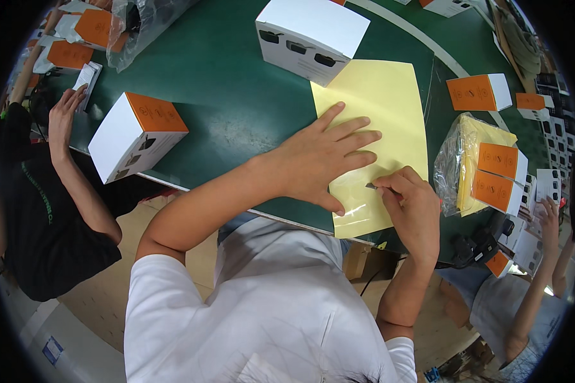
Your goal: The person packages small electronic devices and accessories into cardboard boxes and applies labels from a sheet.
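Observation:
My left hand [316,159] lies flat with fingers spread on a glossy yellow sheet [390,96], pressing it to the green table. Over the sheet's near right part, my right hand [412,204] is closed in a pinch. From its fingertips sticks a small thin dark-tipped tool [371,186], its tip at the sheet; most of it is hidden in the hand. Shiny reflections show on the yellow surface between the two hands. A white box [310,32] with pictures of dark devices stands at the sheet's far edge. Left of my left forearm stands a white and orange box [131,137].
Right of the sheet lies a plastic-wrapped yellow stack [476,163] with orange-topped boxes [497,175] against it. Another orange box [476,92] sits farther back. Clear plastic [134,38] lies far left. Co-workers' hands, one at left [64,115] and one at right [548,220], are near.

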`<state>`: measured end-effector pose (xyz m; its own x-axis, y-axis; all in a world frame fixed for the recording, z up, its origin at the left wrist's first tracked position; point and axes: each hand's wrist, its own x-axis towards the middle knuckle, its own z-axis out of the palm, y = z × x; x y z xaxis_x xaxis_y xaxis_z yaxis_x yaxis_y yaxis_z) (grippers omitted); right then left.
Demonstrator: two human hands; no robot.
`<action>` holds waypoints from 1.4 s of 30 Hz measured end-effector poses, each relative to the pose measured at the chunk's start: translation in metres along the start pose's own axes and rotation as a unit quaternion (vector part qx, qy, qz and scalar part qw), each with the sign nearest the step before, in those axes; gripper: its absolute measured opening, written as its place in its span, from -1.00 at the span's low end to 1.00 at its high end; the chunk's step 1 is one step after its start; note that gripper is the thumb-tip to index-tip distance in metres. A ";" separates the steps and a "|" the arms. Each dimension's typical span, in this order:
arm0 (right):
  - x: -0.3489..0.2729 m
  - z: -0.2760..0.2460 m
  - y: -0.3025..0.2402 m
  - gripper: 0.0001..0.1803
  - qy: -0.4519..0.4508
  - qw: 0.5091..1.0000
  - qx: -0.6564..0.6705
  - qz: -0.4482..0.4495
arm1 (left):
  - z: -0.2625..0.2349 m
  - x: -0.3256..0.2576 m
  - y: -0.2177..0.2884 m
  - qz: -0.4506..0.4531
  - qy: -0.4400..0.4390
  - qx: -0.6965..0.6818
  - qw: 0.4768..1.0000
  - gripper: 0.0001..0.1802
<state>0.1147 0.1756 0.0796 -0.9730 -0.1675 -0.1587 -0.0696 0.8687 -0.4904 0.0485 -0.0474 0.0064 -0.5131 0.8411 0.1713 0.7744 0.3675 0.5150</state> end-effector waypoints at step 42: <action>0.009 0.006 -0.005 -0.85 0.004 0.998 -0.060 -0.022 | 0.000 0.001 0.001 -0.004 -0.007 -0.007 1.000 -0.03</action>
<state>0.1071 0.1675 0.0755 -0.9703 -0.2031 -0.1312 -0.1376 0.9101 -0.3910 0.0492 -0.0460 0.0072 -0.5148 0.8432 0.1552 0.7642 0.3692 0.5289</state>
